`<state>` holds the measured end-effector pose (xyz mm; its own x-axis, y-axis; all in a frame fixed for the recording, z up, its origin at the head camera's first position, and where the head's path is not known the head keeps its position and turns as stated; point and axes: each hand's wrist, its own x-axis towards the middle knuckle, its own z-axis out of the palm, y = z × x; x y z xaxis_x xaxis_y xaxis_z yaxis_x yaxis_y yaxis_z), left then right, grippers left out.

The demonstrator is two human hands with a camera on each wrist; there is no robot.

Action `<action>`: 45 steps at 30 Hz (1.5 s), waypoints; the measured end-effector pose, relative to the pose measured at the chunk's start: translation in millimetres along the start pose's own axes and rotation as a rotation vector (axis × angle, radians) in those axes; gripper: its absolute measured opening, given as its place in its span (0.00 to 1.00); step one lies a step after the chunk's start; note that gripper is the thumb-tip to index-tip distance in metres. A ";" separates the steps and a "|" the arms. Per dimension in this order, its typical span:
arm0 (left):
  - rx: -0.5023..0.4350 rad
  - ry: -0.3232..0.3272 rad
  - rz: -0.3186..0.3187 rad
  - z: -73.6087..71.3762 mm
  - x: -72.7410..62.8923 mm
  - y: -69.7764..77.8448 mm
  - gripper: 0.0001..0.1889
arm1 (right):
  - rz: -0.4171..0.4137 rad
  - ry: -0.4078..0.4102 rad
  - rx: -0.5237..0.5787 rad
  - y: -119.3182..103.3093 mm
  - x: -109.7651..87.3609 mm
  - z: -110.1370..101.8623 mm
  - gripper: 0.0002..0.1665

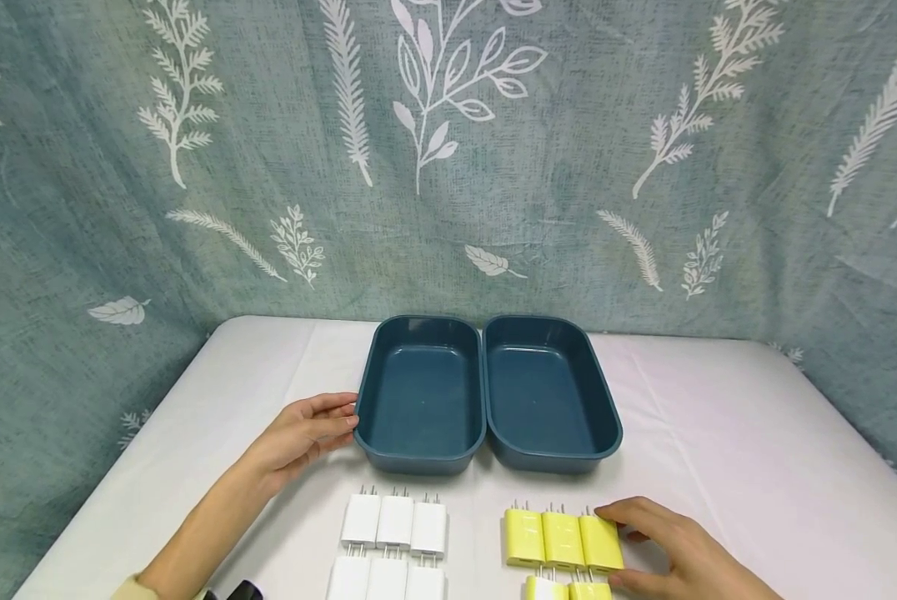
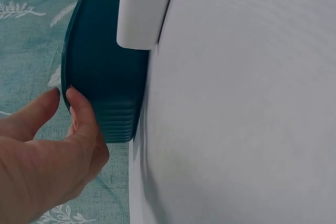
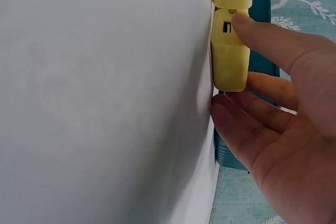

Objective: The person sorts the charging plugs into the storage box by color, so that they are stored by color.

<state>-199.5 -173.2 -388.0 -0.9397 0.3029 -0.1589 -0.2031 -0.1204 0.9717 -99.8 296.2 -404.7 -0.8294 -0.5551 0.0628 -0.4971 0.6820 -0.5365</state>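
Against the left side of the left blue tray (image 1: 421, 457), my left hand (image 1: 306, 433) has its fingertips at the rim. The left wrist view shows the thumb and index fingertip close to either side of that rim. My right hand (image 1: 669, 546) grips the rightmost yellow plug-in charger (image 1: 601, 542) of the upper row, index finger near its prongs and thumb by its port end. Seen from the right wrist, the thumb lies at the port face of this charger (image 3: 231, 61). Two more yellow chargers (image 1: 544, 539) sit beside it in line.
A second blue tray (image 1: 553, 460) stands right beside the first. White chargers (image 1: 393, 523) lie in rows in front of the left tray, and more yellow ones (image 1: 589, 592) sit at the lower frame edge. A patterned green cloth (image 1: 448, 250) hangs behind the white-covered table (image 1: 719, 433).
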 end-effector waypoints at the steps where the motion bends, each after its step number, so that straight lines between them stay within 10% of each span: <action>1: -0.004 -0.003 0.004 0.0 0.2 0.2 0.30 | 0.002 0.004 -0.002 -0.2 0.0 0.2 0.33; 22: -0.083 -0.025 -0.011 -5.1 9.8 -0.3 0.30 | 0.113 -0.075 -0.012 -5.4 7.4 -1.8 0.38; 45: -0.091 -0.034 0.013 -7.1 20.3 0.9 0.28 | 0.080 0.050 0.045 -5.8 1.4 2.2 0.32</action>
<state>-220.7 -173.9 -391.6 -0.9329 0.3323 -0.1385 -0.2162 -0.2094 0.9536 -97.5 290.4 -403.4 -0.8781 -0.4747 0.0597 -0.4180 0.7005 -0.5784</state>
